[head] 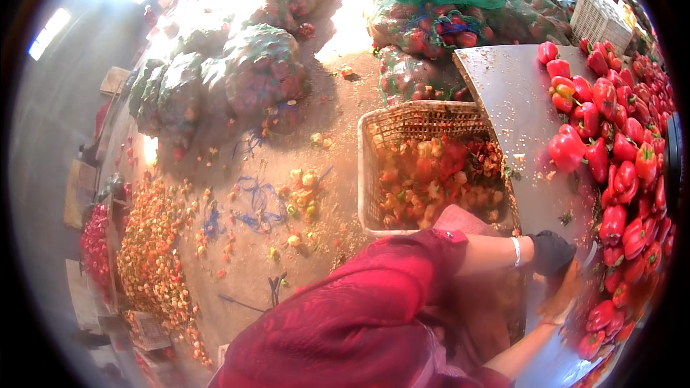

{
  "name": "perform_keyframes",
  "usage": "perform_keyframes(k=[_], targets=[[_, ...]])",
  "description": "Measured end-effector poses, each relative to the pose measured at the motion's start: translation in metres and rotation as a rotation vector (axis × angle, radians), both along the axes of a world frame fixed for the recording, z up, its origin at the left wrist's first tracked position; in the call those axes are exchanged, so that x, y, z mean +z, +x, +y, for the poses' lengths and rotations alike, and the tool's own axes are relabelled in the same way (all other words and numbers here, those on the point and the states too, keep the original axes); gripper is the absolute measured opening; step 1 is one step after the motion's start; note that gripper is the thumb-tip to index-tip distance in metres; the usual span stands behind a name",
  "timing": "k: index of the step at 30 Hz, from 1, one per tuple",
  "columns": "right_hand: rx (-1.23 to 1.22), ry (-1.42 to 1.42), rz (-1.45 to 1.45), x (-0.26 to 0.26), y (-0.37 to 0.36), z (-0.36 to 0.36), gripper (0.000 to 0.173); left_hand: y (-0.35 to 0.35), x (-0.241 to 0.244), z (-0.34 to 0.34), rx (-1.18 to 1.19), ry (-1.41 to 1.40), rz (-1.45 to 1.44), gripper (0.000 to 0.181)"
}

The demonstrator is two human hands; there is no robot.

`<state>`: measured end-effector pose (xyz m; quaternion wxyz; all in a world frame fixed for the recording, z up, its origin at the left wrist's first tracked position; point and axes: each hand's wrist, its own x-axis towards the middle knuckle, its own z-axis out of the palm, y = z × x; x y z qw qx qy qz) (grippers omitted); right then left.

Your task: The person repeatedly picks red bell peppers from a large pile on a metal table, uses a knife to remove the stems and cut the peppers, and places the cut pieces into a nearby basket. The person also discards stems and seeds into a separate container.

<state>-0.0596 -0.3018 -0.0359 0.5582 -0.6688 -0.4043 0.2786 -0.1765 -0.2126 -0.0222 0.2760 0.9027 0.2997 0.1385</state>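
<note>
My left hand [552, 253], in a black glove, is over the near side of the metal table [531, 172], its fingers bent and close to my right hand. My bare right hand [565, 288] is curled beside it, the two nearly touching. A thin, pale, curved blade, seemingly a knife [592, 253], sticks out past my right fingers; its handle is hidden. Whatever my left hand may hold is covered by the glove and fingers. Just beyond both hands lies a long heap of red bell peppers [613, 223].
A plastic crate [366, 183] of pepper cores stands against the table. Mesh sacks [415, 73] of peppers are piled behind it, with more sacks [264, 64] across the floor. A spread of cores [153, 253] and blue ties [259, 207] lies on the floor.
</note>
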Motion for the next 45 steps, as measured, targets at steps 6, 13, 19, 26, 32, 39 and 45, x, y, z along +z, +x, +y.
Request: perform_keyframes(k=[6,13,19,26,32,39,45], targets=[[-0.072,-0.09,0.164,0.009,-0.022,-0.001,0.043,-0.008,-0.065,0.031,-0.177,-0.152,-0.64,0.016],[-0.14,0.079,0.394,0.022,-0.039,-0.004,0.043,-0.009,-0.045,0.026,0.016,-0.802,-0.746,0.016],[-0.087,0.243,0.59,0.02,-0.04,-0.001,0.053,-0.043,-0.027,0.06,-0.136,-1.829,-1.073,0.022],[0.291,0.672,1.208,-0.006,-0.006,-0.037,0.055,-0.158,0.073,0.092,0.405,-0.495,-0.175,0.048],[1.167,1.032,1.241,0.065,0.035,-0.103,0.057,-0.184,-0.067,0.164,0.176,0.022,0.041,0.069],[-0.145,0.836,1.064,0.077,0.03,-0.112,0.045,-0.053,0.009,0.213,0.331,0.386,0.004,0.083],[-0.384,0.131,0.602,0.049,0.039,-0.08,0.053,-0.016,0.002,0.275,0.188,0.295,0.422,0.085]])
